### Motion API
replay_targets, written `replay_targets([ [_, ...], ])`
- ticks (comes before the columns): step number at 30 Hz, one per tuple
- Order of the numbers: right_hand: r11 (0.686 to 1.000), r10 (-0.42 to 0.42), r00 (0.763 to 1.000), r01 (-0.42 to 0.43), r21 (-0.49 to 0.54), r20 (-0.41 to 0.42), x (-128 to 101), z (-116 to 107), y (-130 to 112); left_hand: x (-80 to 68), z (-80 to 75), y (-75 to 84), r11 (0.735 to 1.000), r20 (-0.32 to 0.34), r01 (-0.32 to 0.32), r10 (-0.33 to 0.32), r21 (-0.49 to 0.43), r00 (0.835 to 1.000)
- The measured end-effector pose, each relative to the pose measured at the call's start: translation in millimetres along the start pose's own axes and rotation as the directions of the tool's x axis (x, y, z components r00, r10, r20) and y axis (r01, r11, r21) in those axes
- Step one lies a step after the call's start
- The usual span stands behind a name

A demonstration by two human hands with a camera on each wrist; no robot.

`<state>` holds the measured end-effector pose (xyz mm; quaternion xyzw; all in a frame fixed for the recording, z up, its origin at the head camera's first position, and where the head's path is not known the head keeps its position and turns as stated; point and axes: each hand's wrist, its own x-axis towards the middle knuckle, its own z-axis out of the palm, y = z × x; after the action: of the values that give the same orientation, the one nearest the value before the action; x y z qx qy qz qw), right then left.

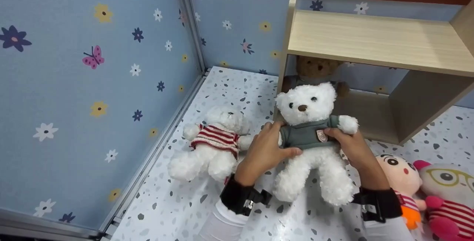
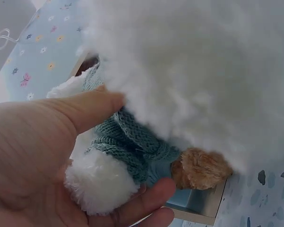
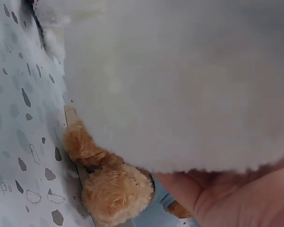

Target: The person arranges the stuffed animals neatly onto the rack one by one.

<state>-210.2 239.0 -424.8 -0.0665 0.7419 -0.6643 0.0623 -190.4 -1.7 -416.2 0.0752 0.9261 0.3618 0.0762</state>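
Observation:
Both hands hold a white teddy bear (image 1: 304, 106) in a grey-green sweater, upright in front of the shelf's lower compartment. My left hand (image 1: 262, 154) grips its side, the thumb across the sweater's hem and the fingers around behind. On the opposite side my right hand (image 1: 356, 149) has its thumb beside the chest badge (image 1: 321, 135), with its other fingers behind the bear. A brown teddy bear (image 1: 316, 67) sits inside the compartment, partly hidden by the white one. In the right wrist view, white fur fills most of the picture, above the brown bear's paw (image 3: 116, 193).
A wooden shelf unit (image 1: 374, 35) stands at the back right. Left of the hands, a white bear in a red-striped sweater (image 1: 216, 137) lies on its back on the speckled surface (image 1: 163, 200). Two plush dolls, one orange-bottomed (image 1: 403, 174) and one with glasses (image 1: 450, 196), lie right. Patterned panels enclose the corner.

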Motion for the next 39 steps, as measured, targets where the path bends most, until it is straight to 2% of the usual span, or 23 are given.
replay_targets([
  [5,1.000,-0.014,0.998,0.014,-0.008,0.061,0.9,-1.5,1.6,-0.4,0.2,-0.8,1.000,-0.015,-0.001,0.001,-0.017,1.000],
  [13,0.999,0.019,0.991,-0.013,-0.048,0.130,-1.8,-5.4,2.1,-0.7,-0.8,-0.4,0.999,-0.030,0.017,-0.018,-0.030,0.999],
  [16,0.996,0.011,0.989,0.002,-0.088,0.150,-3.5,-7.0,0.7,-0.8,-1.0,-0.3,1.000,-0.038,0.013,-0.014,-0.027,0.999],
  [22,0.979,0.010,0.989,0.020,-0.205,0.147,-7.2,-9.9,-2.5,-0.2,-0.9,-0.6,1.000,-0.056,-0.001,0.000,-0.013,0.998],
  [31,0.966,0.022,0.989,0.016,-0.259,0.144,-6.8,-10.4,-3.8,0.6,-0.9,1.0,1.000,-0.058,0.013,-0.012,0.022,0.998],
  [35,0.961,0.022,0.990,0.018,-0.277,0.141,-7.9,-12.9,-4.9,0.3,-0.4,2.8,1.000,-0.043,0.028,-0.028,0.012,0.999],
  [39,0.956,0.018,0.989,0.025,-0.291,0.146,-8.7,-14.6,-5.3,0.5,0.2,3.8,1.000,-0.047,0.018,-0.017,0.009,0.999],
])
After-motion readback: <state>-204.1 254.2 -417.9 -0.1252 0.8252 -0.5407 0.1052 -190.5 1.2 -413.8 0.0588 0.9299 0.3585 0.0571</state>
